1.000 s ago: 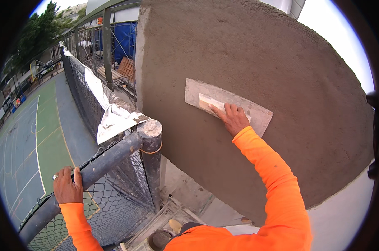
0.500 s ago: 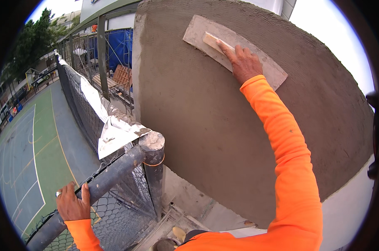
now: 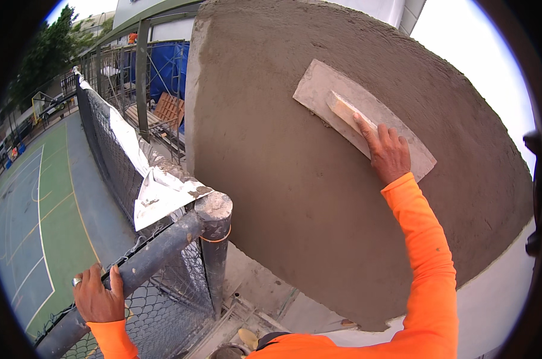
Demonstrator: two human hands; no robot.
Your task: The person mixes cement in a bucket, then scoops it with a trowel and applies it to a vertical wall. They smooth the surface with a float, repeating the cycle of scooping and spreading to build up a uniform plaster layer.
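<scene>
My right hand (image 3: 391, 152) is closed round the handle of a long plastering float (image 3: 366, 99), its index finger stretched along the grip. The float's pale, flat board lies slantwise against the wet grey-brown plaster (image 3: 271, 161) that covers the wall. Faint ridged marks run through the plaster towards the upper edge, while the lower part looks smoother. At the lower left my left hand (image 3: 100, 293), with a ring on one finger, grips the dark metal fence rail (image 3: 151, 251). Both forearms are in orange sleeves.
A round post with a rough cement top (image 3: 214, 206) stands between me and the wall. White sheeting (image 3: 163, 194) is tied over the chain-link fence (image 3: 157, 317). Beyond lie a sports court (image 3: 55, 221), scaffolding and a blue tarp (image 3: 166, 69). A bucket (image 3: 229, 352) sits below.
My right hand has brought the float down and to the right across the plaster. My left hand keeps its hold on the rail, and the view has shifted slightly.
</scene>
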